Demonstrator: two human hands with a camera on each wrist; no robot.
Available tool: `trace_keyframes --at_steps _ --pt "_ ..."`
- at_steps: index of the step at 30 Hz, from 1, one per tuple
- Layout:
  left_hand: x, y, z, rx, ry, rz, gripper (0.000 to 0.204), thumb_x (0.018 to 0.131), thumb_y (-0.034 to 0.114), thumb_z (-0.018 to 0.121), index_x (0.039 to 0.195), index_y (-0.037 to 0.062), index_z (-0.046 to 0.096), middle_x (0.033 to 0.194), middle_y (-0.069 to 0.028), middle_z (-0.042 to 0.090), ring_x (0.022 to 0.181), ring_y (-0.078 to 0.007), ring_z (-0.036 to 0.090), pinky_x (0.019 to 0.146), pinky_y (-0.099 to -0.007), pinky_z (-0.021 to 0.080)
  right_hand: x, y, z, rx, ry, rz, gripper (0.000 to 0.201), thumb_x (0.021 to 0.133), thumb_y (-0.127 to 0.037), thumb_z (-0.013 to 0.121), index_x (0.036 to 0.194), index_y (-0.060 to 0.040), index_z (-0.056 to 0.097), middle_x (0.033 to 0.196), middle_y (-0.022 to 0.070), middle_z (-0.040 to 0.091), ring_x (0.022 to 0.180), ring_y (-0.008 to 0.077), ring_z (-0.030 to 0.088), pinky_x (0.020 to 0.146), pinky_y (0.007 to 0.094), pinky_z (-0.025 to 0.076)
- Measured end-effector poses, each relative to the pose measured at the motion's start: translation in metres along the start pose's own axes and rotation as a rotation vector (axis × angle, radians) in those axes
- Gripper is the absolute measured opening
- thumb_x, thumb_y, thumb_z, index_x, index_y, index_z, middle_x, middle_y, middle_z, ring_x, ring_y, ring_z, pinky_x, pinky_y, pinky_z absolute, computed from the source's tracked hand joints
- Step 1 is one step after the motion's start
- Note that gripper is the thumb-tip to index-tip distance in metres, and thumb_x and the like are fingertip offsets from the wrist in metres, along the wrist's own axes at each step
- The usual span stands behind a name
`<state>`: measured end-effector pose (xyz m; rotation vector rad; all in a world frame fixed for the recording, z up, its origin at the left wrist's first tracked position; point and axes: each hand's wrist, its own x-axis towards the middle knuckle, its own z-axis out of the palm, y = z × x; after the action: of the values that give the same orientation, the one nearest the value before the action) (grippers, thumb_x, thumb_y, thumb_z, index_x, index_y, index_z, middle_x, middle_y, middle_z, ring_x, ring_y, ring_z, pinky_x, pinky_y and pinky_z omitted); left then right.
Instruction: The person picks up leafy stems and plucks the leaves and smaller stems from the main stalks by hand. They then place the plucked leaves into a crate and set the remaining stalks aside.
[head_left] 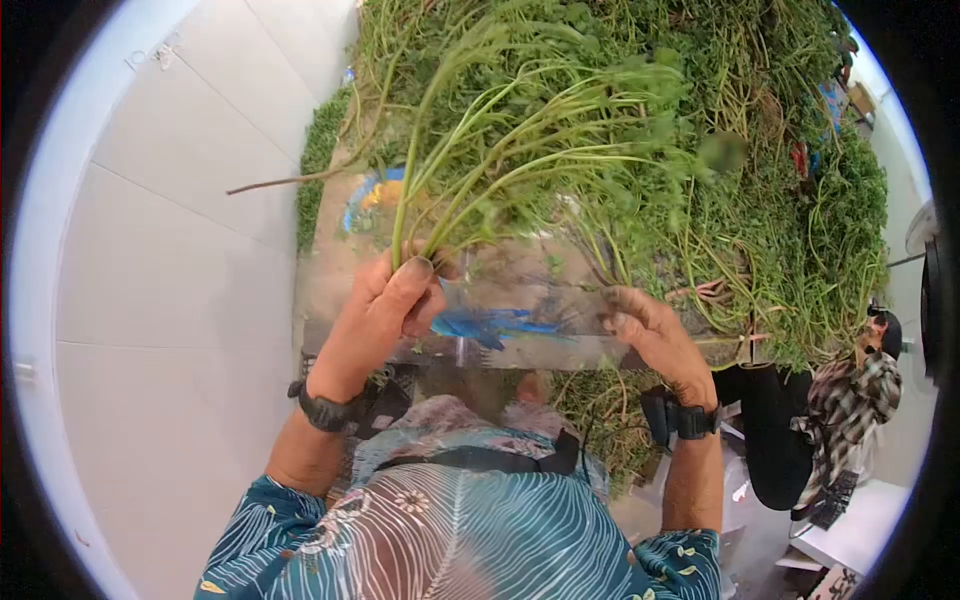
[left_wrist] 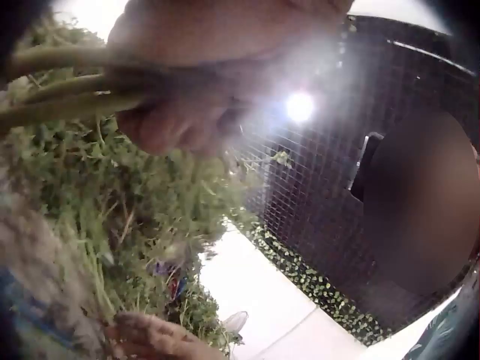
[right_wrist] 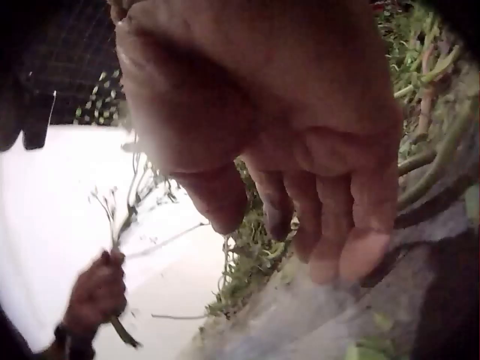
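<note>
In the head view my left hand (head_left: 395, 300) grips a small bunch of long-stemmed leafy greens (head_left: 480, 150) by the lower stems, thumb across them. The stems fan up and to the right over the pile. The left wrist view shows the stems (left_wrist: 67, 82) close up, passing between the fingers and thumb of that hand (left_wrist: 202, 97). My right hand (head_left: 650, 330) is low over the table's front edge, beside the loose stems. Its fingers (right_wrist: 330, 202) are extended with a slight bend in the right wrist view, and no stem shows between them and the thumb.
A large heap of the same greens (head_left: 620, 120) covers much of the table (head_left: 340, 270). More greens (head_left: 610, 410) lie below the front edge. A person in a checked shirt (head_left: 850, 400) is at the right. A white wall (head_left: 180, 250) stands to the left.
</note>
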<state>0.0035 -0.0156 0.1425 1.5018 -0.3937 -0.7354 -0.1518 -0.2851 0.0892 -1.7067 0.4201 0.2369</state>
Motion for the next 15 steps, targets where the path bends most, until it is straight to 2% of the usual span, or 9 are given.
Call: trace_keyframes --at_steps 2,4,6,7,8,9,11,13,15 --pt "0.012 -0.062 -0.016 0.512 -0.103 0.191 0.024 0.091 0.023 0.045 0.081 0.0019 0.048 0.057 -0.0027 0.042 0.050 -0.0119 0.038 0.046 -0.0269 0.033 -0.008 -0.010 0.001 0.079 0.050 0.046 0.040 0.084 -0.018 0.051 0.119 0.0008 0.049 0.107 0.0110 0.058 0.095 0.0176 0.056 0.081 0.0297 0.045" --pt "0.012 -0.086 -0.038 0.920 -0.182 0.302 0.019 0.088 0.019 0.047 0.081 0.0011 0.049 0.059 -0.0061 0.045 0.052 -0.0164 0.042 0.049 -0.0311 0.037 -0.007 -0.018 0.008 -0.013 -0.053 -0.119 0.039 0.084 -0.018 0.051 0.118 0.0006 0.050 0.106 0.0101 0.059 0.095 0.0176 0.056 0.081 0.0301 0.045" --pt "0.009 -0.103 -0.040 1.156 -0.293 0.366 0.015 0.085 0.015 0.049 0.081 0.0001 0.050 0.062 -0.0094 0.049 0.055 -0.0207 0.046 0.052 -0.0352 0.039 -0.011 -0.048 0.018 -0.125 -0.150 -0.254 0.037 0.082 -0.016 0.052 0.116 -0.0005 0.053 0.105 0.0093 0.061 0.096 0.0182 0.057 0.082 0.0313 0.045" --pt "0.007 -0.116 -0.051 1.100 -0.241 0.361 0.013 0.083 0.017 0.053 0.082 0.0037 0.051 0.065 -0.0107 0.051 0.057 -0.0256 0.047 0.053 -0.0371 0.039 -0.016 -0.082 0.025 0.055 -0.311 -0.195 0.039 0.083 -0.022 0.052 0.115 0.0002 0.054 0.109 0.0118 0.060 0.099 0.0206 0.057 0.085 0.0306 0.045" --pt "0.010 -0.131 -0.059 1.040 -0.206 0.353 0.012 0.081 0.019 0.056 0.083 0.0073 0.052 0.068 -0.0120 0.053 0.059 -0.0304 0.048 0.055 -0.0390 0.040 -0.019 -0.116 0.034 0.086 -0.428 -0.293 0.035 0.084 -0.021 0.050 0.112 -0.0005 0.056 0.109 0.0105 0.060 0.099 0.0183 0.057 0.083 0.0306 0.047" --pt "0.017 -0.126 -0.042 0.747 -0.099 0.172 0.013 0.084 0.021 0.054 0.081 0.0083 0.051 0.064 -0.0083 0.049 0.054 -0.0251 0.045 0.051 -0.0353 0.037 -0.018 -0.131 0.047 0.087 -0.497 -0.390 0.035 0.083 -0.019 0.050 0.112 -0.0006 0.056 0.107 0.0111 0.060 0.097 0.0194 0.058 0.082 0.0315 0.047" --pt "0.015 -0.104 -0.030 0.220 0.064 -0.281 0.018 0.088 0.025 0.049 0.079 0.0103 0.051 0.057 -0.0010 0.043 0.046 -0.0146 0.038 0.042 -0.0279 0.032 -0.012 -0.144 0.077 0.012 -0.524 -0.616 0.033 0.082 -0.017 0.050 0.110 -0.0009 0.056 0.104 0.0123 0.060 0.094 0.0217 0.058 0.080 0.0334 0.047" --pt "0.023 -0.104 -0.032 -0.062 0.046 -0.497 0.026 0.090 0.033 0.045 0.072 0.0144 0.046 0.054 0.0040 0.039 0.039 -0.0047 0.029 0.035 -0.0197 0.021 0.003 -0.138 0.112 -0.100 -0.513 -0.761 0.032 0.080 -0.015 0.049 0.108 -0.0012 0.056 0.101 0.0135 0.060 0.091 0.0239 0.058 0.079 0.0353 0.047" --pt "0.028 -0.106 -0.030 -0.006 0.051 -0.460 0.025 0.090 0.032 0.044 0.072 0.0148 0.043 0.054 0.0038 0.039 0.039 -0.0057 0.030 0.035 -0.0208 0.022 0.021 -0.125 0.131 -0.209 -0.467 -0.844 0.031 0.079 -0.012 0.049 0.107 -0.0015 0.056 0.097 0.0147 0.060 0.088 0.0262 0.059 0.077 0.0372 0.048"
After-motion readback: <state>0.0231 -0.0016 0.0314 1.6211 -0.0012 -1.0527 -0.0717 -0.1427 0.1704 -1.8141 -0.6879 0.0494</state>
